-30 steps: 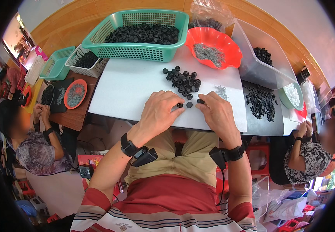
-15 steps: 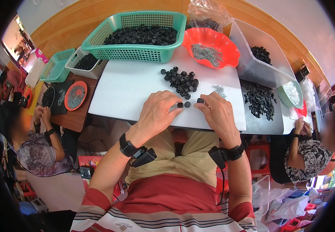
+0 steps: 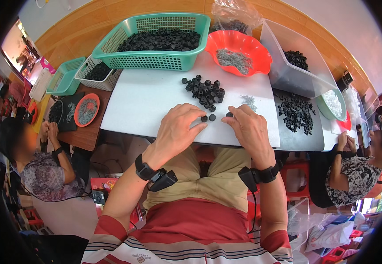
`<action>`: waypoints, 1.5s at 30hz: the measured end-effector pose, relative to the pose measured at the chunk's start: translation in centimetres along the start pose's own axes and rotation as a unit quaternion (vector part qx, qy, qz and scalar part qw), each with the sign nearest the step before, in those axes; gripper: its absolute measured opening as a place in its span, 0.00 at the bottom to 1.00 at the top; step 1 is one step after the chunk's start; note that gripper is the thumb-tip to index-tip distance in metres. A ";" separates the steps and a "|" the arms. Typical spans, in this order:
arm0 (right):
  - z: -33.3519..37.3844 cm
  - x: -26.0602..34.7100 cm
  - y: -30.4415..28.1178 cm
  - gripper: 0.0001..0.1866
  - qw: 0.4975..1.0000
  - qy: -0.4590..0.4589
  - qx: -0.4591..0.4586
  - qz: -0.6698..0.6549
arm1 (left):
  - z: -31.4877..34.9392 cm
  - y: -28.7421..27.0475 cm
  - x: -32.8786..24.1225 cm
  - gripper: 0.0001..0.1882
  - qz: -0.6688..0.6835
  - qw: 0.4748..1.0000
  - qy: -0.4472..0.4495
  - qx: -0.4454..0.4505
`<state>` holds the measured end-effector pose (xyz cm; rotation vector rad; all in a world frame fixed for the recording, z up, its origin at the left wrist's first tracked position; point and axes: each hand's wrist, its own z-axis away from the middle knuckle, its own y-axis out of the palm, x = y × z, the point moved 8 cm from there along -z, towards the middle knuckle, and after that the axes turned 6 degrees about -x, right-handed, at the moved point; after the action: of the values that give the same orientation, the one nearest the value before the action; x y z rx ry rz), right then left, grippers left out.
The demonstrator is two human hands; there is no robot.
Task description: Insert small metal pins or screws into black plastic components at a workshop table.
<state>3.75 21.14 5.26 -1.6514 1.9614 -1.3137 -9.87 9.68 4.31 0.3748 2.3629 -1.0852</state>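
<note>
My left hand (image 3: 180, 127) pinches a small black round knob (image 3: 204, 119) between thumb and forefinger, just above the white tabletop (image 3: 142, 103). Another black knob (image 3: 212, 117) lies loose between my two hands. With bent fingers my right hand (image 3: 249, 127) grips a similar black knob (image 3: 229, 115), partly covered by the fingertips. Beyond my hands is a loose heap of black knobs (image 3: 205, 91). A little pile of thin silvery metal pins (image 3: 248, 102) lies beside the right hand's knuckles.
At the back stand a green basket (image 3: 144, 61) of black parts, a red scalloped bowl (image 3: 261, 57) of metal pins and a clear plastic bin (image 3: 287, 81). More black parts (image 3: 296, 114) cover a tray on the right. Co-workers sit at both sides.
The knob in my right fingers has tipped and shows less of itself. My left hand stays almost where it was. The whole view has shifted slightly.
</note>
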 end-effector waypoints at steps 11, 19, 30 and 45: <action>0.5 -0.8 -0.3 0.13 0.996 0.033 0.003 -0.085 | 0.2 -0.1 -0.7 0.14 0.023 0.999 0.006 -0.025; 0.7 -1.4 -0.3 0.11 0.992 0.066 0.007 -0.111 | 0.3 -0.3 -1.5 0.13 0.024 0.998 0.020 -0.050; 0.8 -0.8 -0.5 0.13 0.999 0.029 0.014 -0.020 | 0.7 -0.5 -3.0 0.14 0.055 0.993 0.045 -0.096; 3.6 1.8 -3.7 0.14 0.950 0.039 -0.024 -0.308 | 3.4 4.4 -3.5 0.08 0.622 0.706 -0.315 0.125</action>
<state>8.06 18.04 6.63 -2.3892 1.5709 -1.5510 -3.90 9.78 1.69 1.2190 0.8924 -0.6179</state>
